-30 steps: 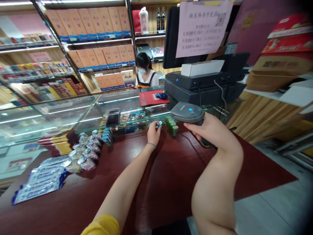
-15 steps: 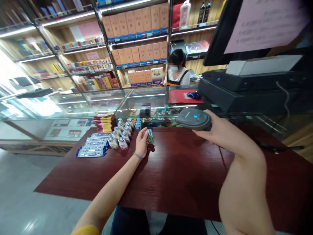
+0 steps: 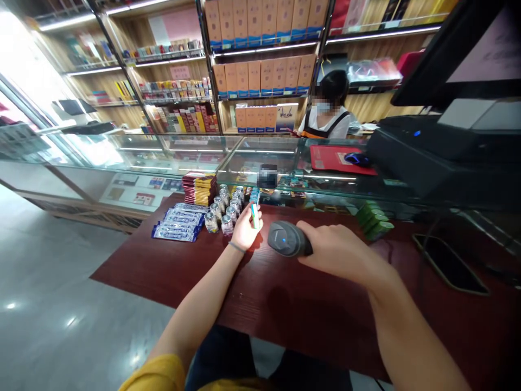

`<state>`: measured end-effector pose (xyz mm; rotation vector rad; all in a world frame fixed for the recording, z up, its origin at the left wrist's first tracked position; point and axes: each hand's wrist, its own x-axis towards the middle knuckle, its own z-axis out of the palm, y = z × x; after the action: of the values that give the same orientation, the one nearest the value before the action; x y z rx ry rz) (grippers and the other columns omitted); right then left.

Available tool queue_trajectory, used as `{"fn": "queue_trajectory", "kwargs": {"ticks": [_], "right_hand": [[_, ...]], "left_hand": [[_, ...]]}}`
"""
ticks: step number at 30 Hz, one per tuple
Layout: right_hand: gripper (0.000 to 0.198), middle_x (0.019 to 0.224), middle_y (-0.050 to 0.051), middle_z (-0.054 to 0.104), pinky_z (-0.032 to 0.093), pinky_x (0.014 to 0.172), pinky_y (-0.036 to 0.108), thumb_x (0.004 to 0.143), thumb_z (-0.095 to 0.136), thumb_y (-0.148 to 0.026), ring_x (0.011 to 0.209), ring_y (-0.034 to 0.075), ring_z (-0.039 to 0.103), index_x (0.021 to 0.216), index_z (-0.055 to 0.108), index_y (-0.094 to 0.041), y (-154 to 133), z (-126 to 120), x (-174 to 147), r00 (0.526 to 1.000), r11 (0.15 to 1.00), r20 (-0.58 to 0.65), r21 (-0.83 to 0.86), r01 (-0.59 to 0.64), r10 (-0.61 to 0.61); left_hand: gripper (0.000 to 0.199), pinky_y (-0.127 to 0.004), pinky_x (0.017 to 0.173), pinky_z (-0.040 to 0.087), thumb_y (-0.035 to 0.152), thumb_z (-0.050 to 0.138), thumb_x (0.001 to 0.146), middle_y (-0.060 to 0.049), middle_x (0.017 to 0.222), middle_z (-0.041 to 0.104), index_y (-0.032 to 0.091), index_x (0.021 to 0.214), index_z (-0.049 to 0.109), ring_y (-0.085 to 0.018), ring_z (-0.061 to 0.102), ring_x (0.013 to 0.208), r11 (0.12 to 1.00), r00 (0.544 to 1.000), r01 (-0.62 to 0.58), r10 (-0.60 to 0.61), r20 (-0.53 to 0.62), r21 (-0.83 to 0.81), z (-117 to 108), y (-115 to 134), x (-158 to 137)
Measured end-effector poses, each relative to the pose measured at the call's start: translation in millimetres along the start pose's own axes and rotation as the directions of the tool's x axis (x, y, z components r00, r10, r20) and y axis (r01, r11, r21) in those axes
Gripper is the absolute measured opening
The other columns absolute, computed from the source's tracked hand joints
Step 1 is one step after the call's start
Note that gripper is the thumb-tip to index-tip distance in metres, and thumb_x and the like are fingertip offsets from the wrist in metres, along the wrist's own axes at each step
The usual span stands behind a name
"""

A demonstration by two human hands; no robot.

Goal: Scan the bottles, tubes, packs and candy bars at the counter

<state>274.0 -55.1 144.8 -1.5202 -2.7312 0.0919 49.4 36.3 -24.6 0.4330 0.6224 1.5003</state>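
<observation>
My left hand (image 3: pixel 246 229) is closed round a small white, green and blue box (image 3: pixel 255 216), tilted up above the dark red tabletop (image 3: pixel 195 271). A dark grey barcode scanner (image 3: pixel 287 240) is gripped in my right hand (image 3: pixel 325 245), its head turned toward the small box and apart from it. Just left of my left hand stand several small jars (image 3: pixel 227 224) with silver lids, in rows. Beyond it lie more small blue-green boxes (image 3: pixel 254 194). Blue and white packets (image 3: pixel 179 222) lie overlapped further left, before a stack of red and yellow packets (image 3: pixel 199 188).
A glass display counter (image 3: pixel 179 146) runs along the table's far edge. Green packs (image 3: pixel 372 220) and a phone (image 3: pixel 450 265) lie to the right. A monitor (image 3: pixel 431 60), a mouse (image 3: pixel 357 159) on a red mat (image 3: pixel 329 157), and a masked person (image 3: pixel 328 117) are beyond.
My right hand has brought the scanner left and down, closer to the small box. My left hand has turned the box upward. The view has shifted, showing the green packs and phone.
</observation>
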Motion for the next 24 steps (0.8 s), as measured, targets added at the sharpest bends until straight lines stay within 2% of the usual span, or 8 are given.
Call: {"fn": "queue_trajectory", "kwargs": {"ticks": [3, 6, 9, 12, 14, 17, 20, 24], "right_hand": [[0.023, 0.075, 0.002, 0.072, 0.033, 0.06, 0.031, 0.084, 0.061, -0.041, 0.069, 0.025, 0.069, 0.1, 0.059, -0.025, -3, 1, -2, 1.0, 1.0, -0.027, -0.017, 0.014, -0.014], [0.025, 0.075, 0.003, 0.073, 0.033, 0.061, 0.031, 0.083, 0.062, -0.041, 0.069, 0.025, 0.069, 0.102, 0.06, -0.025, -3, 1, -3, 0.999, 0.999, -0.035, -0.041, -0.003, 0.002], [0.029, 0.074, 0.002, 0.073, 0.034, 0.061, 0.031, 0.082, 0.062, -0.042, 0.068, 0.025, 0.069, 0.106, 0.06, -0.025, 1, 0, -1, 0.998, 0.998, -0.045, -0.045, -0.039, 0.037], [0.035, 0.075, 0.002, 0.074, 0.036, 0.061, 0.031, 0.081, 0.063, -0.043, 0.067, 0.026, 0.069, 0.112, 0.061, -0.027, 9, -2, -1, 0.996, 0.998, -0.064, -0.015, -0.063, 0.062], [0.037, 0.076, 0.002, 0.074, 0.037, 0.061, 0.032, 0.08, 0.063, -0.043, 0.067, 0.027, 0.069, 0.114, 0.062, -0.027, 16, -5, -3, 0.993, 0.997, -0.084, 0.008, -0.083, 0.083], [0.038, 0.075, 0.002, 0.074, 0.038, 0.059, 0.032, 0.078, 0.064, -0.043, 0.066, 0.027, 0.069, 0.113, 0.062, -0.028, 25, -9, -8, 0.984, 0.992, -0.129, 0.039, -0.118, 0.122], [0.037, 0.072, 0.001, 0.073, 0.038, 0.058, 0.032, 0.078, 0.065, -0.042, 0.064, 0.026, 0.068, 0.112, 0.063, -0.029, 31, -14, -13, 0.977, 0.988, -0.152, 0.063, -0.142, 0.15], [0.043, 0.075, 0.001, 0.073, 0.038, 0.06, 0.032, 0.077, 0.066, -0.042, 0.067, 0.027, 0.068, 0.118, 0.063, -0.029, 38, -18, -19, 0.971, 0.981, -0.157, 0.103, -0.163, 0.178]], "left_hand": [[0.026, -0.02, 0.067, 0.053, 0.023, 0.054, 0.102, -0.007, 0.113, 0.073, 0.021, 0.124, 0.069, -0.01, 0.066, 0.084, 0.999, 1.0, 0.0, 0.001, 0.031, -0.048, 0, 1, 0], [0.026, -0.021, 0.069, 0.054, 0.022, 0.059, 0.1, -0.005, 0.109, 0.073, 0.022, 0.123, 0.068, -0.011, 0.067, 0.083, 0.999, 1.0, -0.001, 0.002, 0.006, -0.045, 2, 3, -4], [0.033, -0.022, 0.069, 0.056, 0.029, 0.067, 0.095, -0.005, 0.109, 0.073, 0.024, 0.127, 0.066, -0.012, 0.068, 0.082, 1.0, 0.999, -0.021, 0.021, -0.03, 0.019, 5, 4, -6], [0.045, -0.021, 0.071, 0.055, 0.034, 0.075, 0.088, -0.004, 0.107, 0.072, 0.024, 0.131, 0.064, -0.012, 0.068, 0.084, 0.98, 0.99, -0.126, 0.135, -0.049, 0.157, 7, 0, -6], [0.054, -0.024, 0.08, 0.056, 0.03, 0.08, 0.082, -0.004, 0.109, 0.072, 0.024, 0.132, 0.062, -0.014, 0.068, 0.092, 0.915, 0.959, -0.249, 0.278, -0.051, 0.317, 7, -4, -5], [0.056, -0.034, 0.103, 0.051, 0.023, 0.083, 0.076, -0.006, 0.118, 0.07, 0.024, 0.129, 0.063, -0.021, 0.065, 0.113, 0.726, 0.881, -0.379, 0.472, -0.016, 0.573, 6, -8, -7], [0.045, -0.04, 0.115, 0.042, 0.022, 0.082, 0.078, -0.007, 0.124, 0.068, 0.024, 0.12, 0.068, -0.026, 0.06, 0.124, 0.574, 0.833, -0.403, 0.552, 0.026, 0.713, 4, -12, -12], [0.042, -0.038, 0.113, 0.042, 0.02, 0.079, 0.08, -0.006, 0.121, 0.069, 0.025, 0.12, 0.068, -0.024, 0.063, 0.12, 0.525, 0.805, -0.43, 0.591, 0.049, 0.735, 1, -17, -15]]}}
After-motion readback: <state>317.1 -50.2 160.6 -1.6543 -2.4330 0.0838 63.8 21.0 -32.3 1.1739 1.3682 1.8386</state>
